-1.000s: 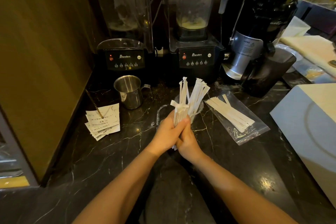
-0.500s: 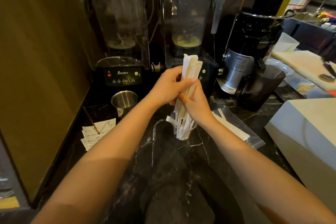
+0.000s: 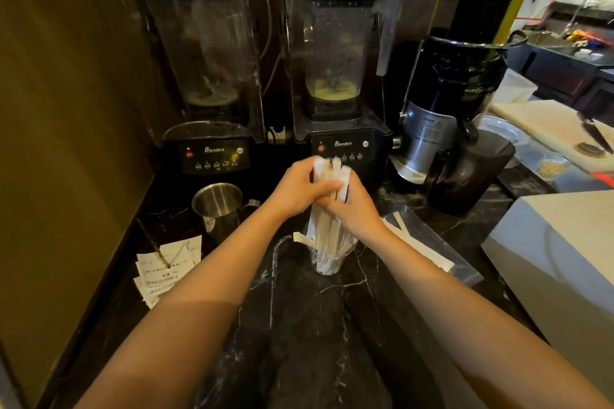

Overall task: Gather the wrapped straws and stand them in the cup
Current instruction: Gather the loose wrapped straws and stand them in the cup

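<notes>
A bundle of white paper-wrapped straws (image 3: 327, 239) stands upright with its lower ends inside a clear cup (image 3: 329, 260) on the black marble counter. Both hands clasp the upper part of the bundle. My left hand (image 3: 299, 191) wraps it from the left and my right hand (image 3: 354, 209) from the right. The straw tops poke out above my fingers. A clear plastic bag (image 3: 428, 252) with more wrapped straws lies flat just right of the cup, partly hidden by my right forearm.
Two blenders (image 3: 212, 76) (image 3: 339, 76) stand at the back, a juicer (image 3: 455, 93) to their right. A steel jug (image 3: 219, 206) and paper receipts (image 3: 166, 270) sit left of the cup. A white box (image 3: 558, 259) fills the right side; a knife (image 3: 594, 132) lies on a board.
The bundle was lifted up, then lowered so its ends sit deeper in the cup. Both hands slid to its top and came down with it.
</notes>
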Demonstrator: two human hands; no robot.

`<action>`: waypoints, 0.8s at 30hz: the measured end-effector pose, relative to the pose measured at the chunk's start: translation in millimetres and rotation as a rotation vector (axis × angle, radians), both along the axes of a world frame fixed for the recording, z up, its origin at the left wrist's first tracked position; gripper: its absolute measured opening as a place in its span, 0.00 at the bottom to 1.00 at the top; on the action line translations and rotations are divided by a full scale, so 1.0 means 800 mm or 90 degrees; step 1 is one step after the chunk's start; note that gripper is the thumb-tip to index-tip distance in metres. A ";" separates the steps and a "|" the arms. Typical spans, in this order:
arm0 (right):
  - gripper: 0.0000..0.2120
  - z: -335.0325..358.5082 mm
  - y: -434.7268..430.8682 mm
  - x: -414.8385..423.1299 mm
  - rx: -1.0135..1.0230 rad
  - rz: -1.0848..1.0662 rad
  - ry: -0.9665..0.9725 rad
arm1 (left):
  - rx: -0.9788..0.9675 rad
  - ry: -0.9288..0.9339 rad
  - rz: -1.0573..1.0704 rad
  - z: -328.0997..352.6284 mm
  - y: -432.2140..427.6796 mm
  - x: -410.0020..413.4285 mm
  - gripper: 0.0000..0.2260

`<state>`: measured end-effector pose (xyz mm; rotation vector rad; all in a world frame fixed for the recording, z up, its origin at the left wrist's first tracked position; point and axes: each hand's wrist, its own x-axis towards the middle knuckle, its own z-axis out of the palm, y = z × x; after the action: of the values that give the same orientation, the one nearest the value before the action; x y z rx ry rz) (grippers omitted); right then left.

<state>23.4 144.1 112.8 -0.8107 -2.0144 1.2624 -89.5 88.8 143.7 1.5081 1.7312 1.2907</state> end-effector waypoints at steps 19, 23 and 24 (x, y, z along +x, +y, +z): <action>0.19 -0.007 -0.006 0.009 0.378 0.068 -0.277 | 0.025 0.219 0.143 -0.042 -0.008 -0.006 0.28; 0.20 -0.009 -0.007 0.012 0.430 0.069 -0.305 | 0.054 0.291 0.152 -0.045 -0.010 -0.010 0.23; 0.21 -0.010 -0.007 0.012 0.443 0.071 -0.313 | 0.056 0.326 0.145 -0.046 -0.010 -0.010 0.20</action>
<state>33.1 138.2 105.1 -0.6997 -2.6732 0.3406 -97.9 80.8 107.0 1.8538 2.2452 1.1636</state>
